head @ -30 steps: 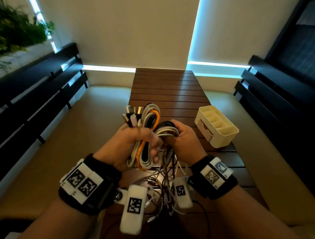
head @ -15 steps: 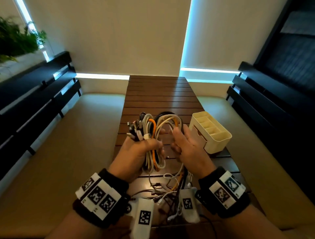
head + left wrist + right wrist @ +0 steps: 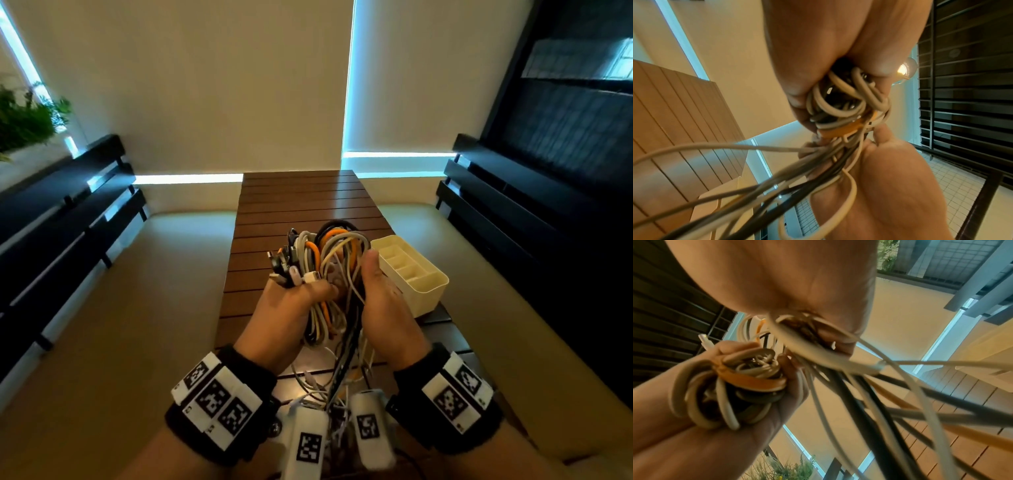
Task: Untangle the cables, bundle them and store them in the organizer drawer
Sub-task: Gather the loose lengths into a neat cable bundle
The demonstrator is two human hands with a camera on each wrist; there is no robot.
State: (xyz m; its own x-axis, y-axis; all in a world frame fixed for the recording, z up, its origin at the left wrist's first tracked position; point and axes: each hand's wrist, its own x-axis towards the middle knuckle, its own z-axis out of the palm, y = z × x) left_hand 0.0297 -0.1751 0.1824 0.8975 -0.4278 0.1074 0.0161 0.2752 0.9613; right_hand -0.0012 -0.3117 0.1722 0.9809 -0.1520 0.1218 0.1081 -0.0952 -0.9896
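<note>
A thick bundle of white, grey, black and orange cables (image 3: 320,260) is held up over the wooden table (image 3: 301,202). My left hand (image 3: 291,308) grips the coiled loops (image 3: 740,386) with plug ends sticking out above the fist. My right hand (image 3: 383,301) presses against the bundle's right side, thumb up, fingers curled round further loops (image 3: 812,337). Loose cable tails (image 3: 335,380) hang down between my wrists toward the table. The cream organizer (image 3: 416,274), with open top compartments, stands on the table just right of my right hand; its drawer front is hidden behind the hand.
Black slatted benches (image 3: 68,212) run along both sides, with beige cushions (image 3: 137,308) beside the table. A green plant (image 3: 24,120) sits at the far left. The table's far half shows bare slats.
Both hands moved forward and up with the bundle. The right hand has brought more loops against the left hand's coil, so the two clumps now sit together.
</note>
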